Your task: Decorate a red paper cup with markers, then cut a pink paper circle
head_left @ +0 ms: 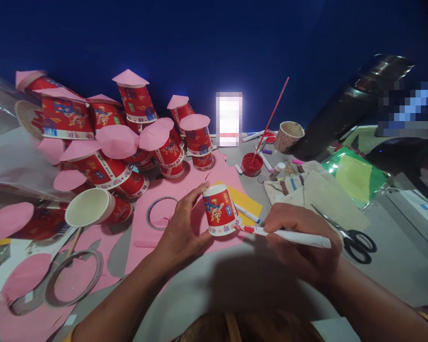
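Note:
My left hand (183,228) grips a red paper cup (219,209) with white ends and a printed pattern, thumb low and fingers at the top. The cup stands upside down, tilted slightly, over the pink paper (217,242). In my right hand (303,237) is a white marker (299,237) with a red tip end, held like a pen. Its tip meets the white band along the cup's lower rim, where small coloured flower marks show. Behind the cup, a capped white marker (248,213) lies on a yellow paper piece (255,204).
Several red cups (131,102) with pink paper cones are stacked at the left. Tape rings (98,273) lie on the pink scraps. Black-handled scissors (360,244), a cloth (285,190), a red paint pot (252,166) with a stick and a black bottle (342,109) occupy the right.

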Action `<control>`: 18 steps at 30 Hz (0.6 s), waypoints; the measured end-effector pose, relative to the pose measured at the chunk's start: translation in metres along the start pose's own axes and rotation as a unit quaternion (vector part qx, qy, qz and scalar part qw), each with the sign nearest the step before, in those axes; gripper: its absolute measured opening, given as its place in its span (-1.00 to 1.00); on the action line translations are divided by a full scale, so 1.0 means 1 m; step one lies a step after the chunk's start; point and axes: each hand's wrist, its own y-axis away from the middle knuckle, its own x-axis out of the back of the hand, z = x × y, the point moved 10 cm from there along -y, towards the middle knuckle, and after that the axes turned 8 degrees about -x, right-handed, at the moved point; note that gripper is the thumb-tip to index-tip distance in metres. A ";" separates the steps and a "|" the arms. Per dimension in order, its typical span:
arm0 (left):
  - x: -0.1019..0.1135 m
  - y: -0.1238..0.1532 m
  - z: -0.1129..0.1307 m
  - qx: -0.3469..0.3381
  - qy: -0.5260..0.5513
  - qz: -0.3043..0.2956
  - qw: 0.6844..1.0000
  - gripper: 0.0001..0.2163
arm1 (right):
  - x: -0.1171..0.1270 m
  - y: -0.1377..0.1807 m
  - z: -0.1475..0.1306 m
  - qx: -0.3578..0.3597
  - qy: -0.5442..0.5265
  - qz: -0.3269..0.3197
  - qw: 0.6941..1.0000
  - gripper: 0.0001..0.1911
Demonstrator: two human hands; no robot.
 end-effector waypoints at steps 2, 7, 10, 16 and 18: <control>0.000 0.000 0.001 -0.007 0.000 -0.001 1.000 -0.15 | 0.001 -0.001 0.000 -0.003 0.006 0.002 1.000 -0.86; 0.000 0.000 0.000 -0.004 0.007 -0.003 1.000 -0.14 | 0.001 0.000 -0.001 0.004 0.020 -0.002 1.000 -0.87; 0.002 0.000 0.001 0.006 0.022 0.010 1.000 -0.18 | 0.011 0.008 0.003 -0.005 0.023 0.051 0.998 -0.87; 0.002 0.002 -0.002 0.044 0.119 0.034 0.991 -0.22 | 0.012 0.013 0.021 -0.088 0.061 0.071 0.992 -0.80; 0.001 0.003 -0.002 0.062 0.162 0.033 0.984 -0.22 | 0.004 0.008 0.024 -0.080 0.084 0.035 0.993 -0.78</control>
